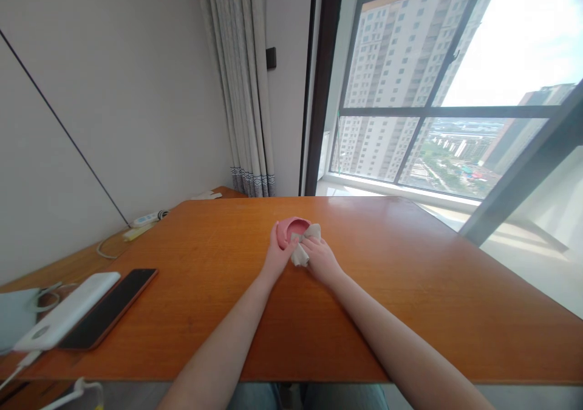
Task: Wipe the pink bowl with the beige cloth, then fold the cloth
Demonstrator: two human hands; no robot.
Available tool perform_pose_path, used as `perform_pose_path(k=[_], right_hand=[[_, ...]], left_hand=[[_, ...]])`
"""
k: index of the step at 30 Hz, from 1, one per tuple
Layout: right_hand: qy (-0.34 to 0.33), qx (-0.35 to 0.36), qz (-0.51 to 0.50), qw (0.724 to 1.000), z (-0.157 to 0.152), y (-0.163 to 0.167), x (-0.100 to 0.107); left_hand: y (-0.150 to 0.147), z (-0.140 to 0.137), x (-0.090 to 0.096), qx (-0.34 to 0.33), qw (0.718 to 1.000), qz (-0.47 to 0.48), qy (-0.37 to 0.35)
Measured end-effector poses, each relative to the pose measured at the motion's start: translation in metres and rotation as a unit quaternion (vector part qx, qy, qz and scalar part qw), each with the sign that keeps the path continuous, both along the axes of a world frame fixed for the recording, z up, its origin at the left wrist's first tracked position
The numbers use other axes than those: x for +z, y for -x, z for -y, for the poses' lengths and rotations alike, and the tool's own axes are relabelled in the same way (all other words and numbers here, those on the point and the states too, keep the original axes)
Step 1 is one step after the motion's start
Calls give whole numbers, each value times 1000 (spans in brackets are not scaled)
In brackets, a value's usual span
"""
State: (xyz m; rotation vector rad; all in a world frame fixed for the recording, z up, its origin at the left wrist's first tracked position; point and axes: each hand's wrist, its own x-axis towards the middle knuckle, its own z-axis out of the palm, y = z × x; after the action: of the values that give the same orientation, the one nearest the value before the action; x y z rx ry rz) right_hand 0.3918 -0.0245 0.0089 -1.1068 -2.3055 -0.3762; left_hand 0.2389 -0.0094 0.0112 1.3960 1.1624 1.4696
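Above the middle of the table, my left hand (277, 253) grips the left side of a pink, rounded, hollow thing (285, 230) that looks like a slipper. Its opening faces toward the right. My right hand (319, 257) is closed on a crumpled white tissue (300, 256), held against the near right edge of the pink slipper. Part of the tissue sticks up beyond my right fingers. Both hands are close together, and the slipper's underside is hidden by them.
The brown wooden table (410, 276) stretches out around my hands. At the left lie a black phone (109, 310) and a white power bank (70, 313) with a cable plugged in. A power strip (146, 218) sits by the wall. Beyond are a curtain (246, 94) and a window (423, 112).
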Motion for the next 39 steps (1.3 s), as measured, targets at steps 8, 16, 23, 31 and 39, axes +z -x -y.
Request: perform_pose_path(k=[8, 16, 23, 31, 39], right_hand=[[24, 48, 2, 999, 3, 3, 11], [17, -13, -8, 1000, 3, 1, 5], [32, -15, -11, 999, 2, 8, 1], [14, 50, 13, 999, 2, -3, 10], [33, 17, -16, 999, 0, 3, 4]], left_hand=[[19, -15, 0, -38, 999, 6, 20], [2, -7, -10, -37, 994, 68, 78], [-1, -12, -20, -10, 996, 61, 57], [11, -13, -9, -1, 998, 43, 37], [3, -4, -9, 1, 999, 35, 13]])
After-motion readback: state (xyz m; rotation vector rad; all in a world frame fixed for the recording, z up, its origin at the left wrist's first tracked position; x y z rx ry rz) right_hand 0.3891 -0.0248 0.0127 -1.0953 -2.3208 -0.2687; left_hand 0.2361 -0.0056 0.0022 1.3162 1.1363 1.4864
